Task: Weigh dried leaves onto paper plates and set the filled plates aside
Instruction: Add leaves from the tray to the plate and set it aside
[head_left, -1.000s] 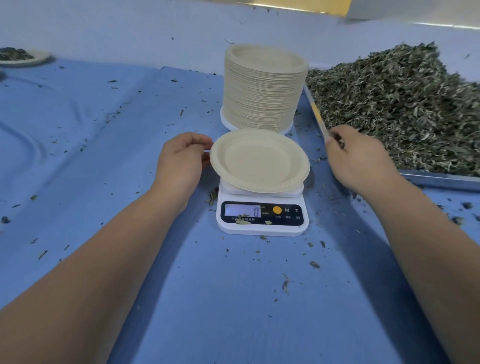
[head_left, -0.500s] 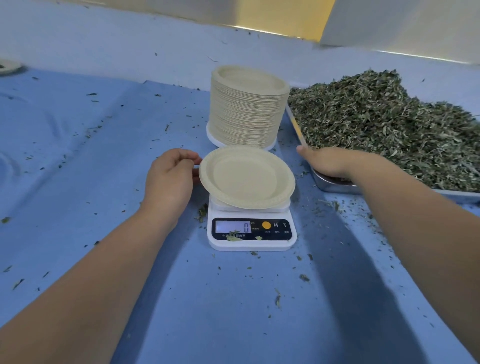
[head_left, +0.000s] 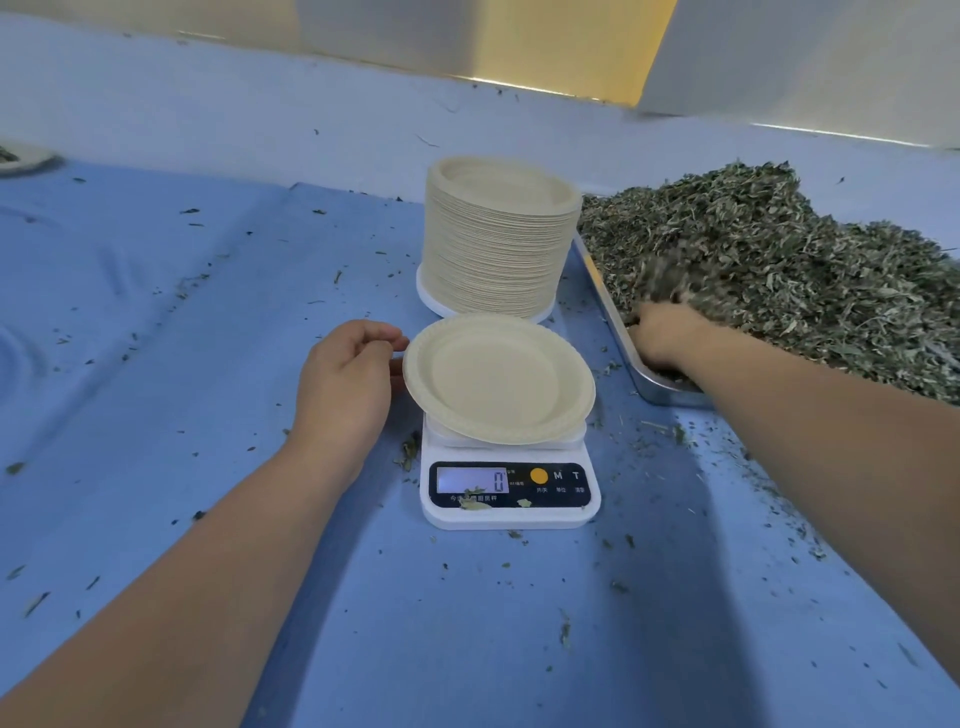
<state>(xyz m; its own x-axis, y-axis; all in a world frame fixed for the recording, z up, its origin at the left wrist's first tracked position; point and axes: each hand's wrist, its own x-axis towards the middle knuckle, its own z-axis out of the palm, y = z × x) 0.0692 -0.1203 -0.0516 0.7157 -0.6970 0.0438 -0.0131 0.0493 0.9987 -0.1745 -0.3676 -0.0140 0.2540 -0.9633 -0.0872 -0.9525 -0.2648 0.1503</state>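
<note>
Zero shows on our digital scale (head_left: 509, 496), which is flecked with leaf crumbs. An empty paper plate (head_left: 498, 379) sits on it, and our left hand (head_left: 345, 374) pinches its left rim. Farther right, our right hand (head_left: 662, 332) is sunk in the dried leaves (head_left: 779, 270) heaped in a metal tray (head_left: 647, 387). Its fingers are buried, so we cannot tell its grip. Behind the scale stands a tall plate stack (head_left: 496, 239).

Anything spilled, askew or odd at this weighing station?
Leaf crumbs litter the blue cloth, and a few lie on the scale, on its display panel, one overlapping the readout's lower edge. The paper plate, in the grip of the left hand, looks undamaged.
</note>
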